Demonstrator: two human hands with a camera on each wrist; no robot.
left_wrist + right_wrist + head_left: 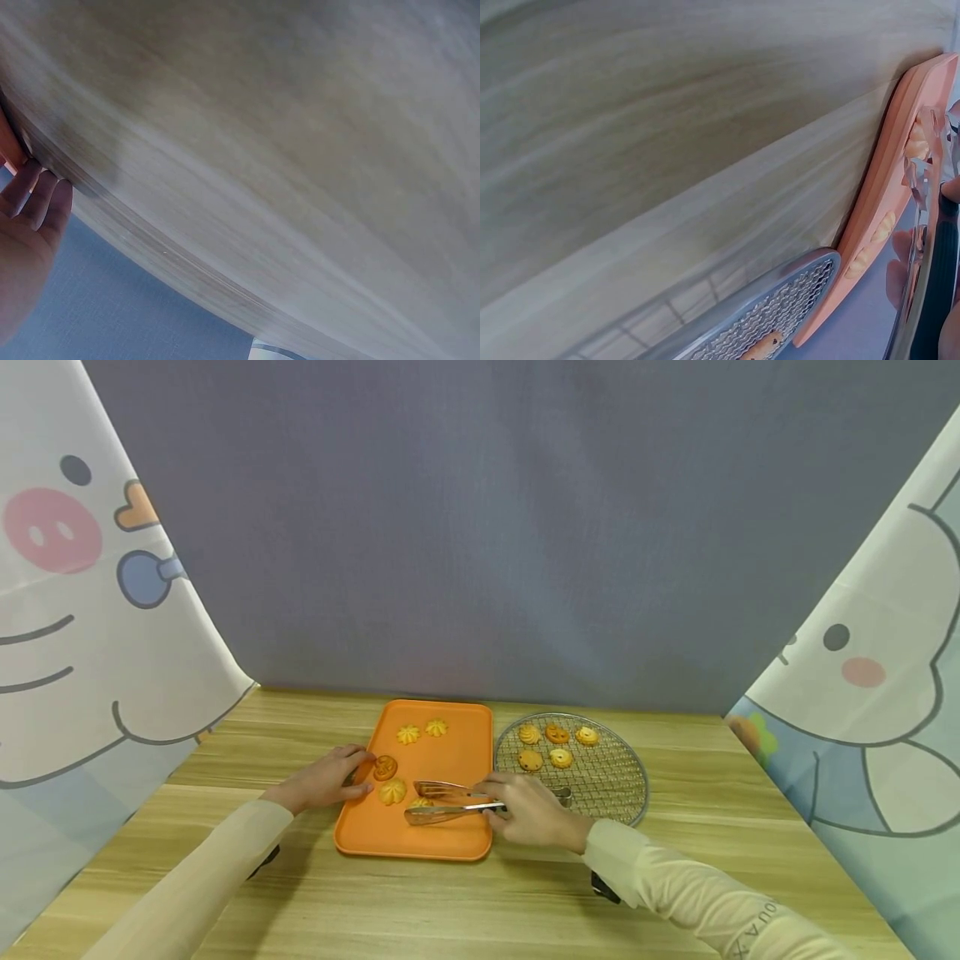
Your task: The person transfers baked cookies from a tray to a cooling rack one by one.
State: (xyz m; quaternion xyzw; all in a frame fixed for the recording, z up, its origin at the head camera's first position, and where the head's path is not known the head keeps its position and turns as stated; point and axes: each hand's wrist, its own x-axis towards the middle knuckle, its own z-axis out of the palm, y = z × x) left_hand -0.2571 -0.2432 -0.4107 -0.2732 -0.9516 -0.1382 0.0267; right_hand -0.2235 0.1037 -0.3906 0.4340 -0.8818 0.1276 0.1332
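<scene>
On a wood-grain table (450, 910), we see an orange tray (467, 743) at left and, just beside it at right, a round wire rack (611, 781) bearing five cookies. A left hand (330, 777) rests at the tray's left rim, thumb and fingers apart; whether it grips the rim we cannot tell. A right hand (531, 806) holds metal tongs (438, 816), their jaws parted around a partly hidden yellow cookie (420, 803) on the tray's near side. Left of it lie a ridged cookie (392, 792) and a brown pretzel-shaped cookie (386, 767). We judge that a hard or off-centre squeeze could crack the cookie or flick it away, wide tips could nudge the ridged neighbour, and a loosely steadied tray could slide.
</scene>
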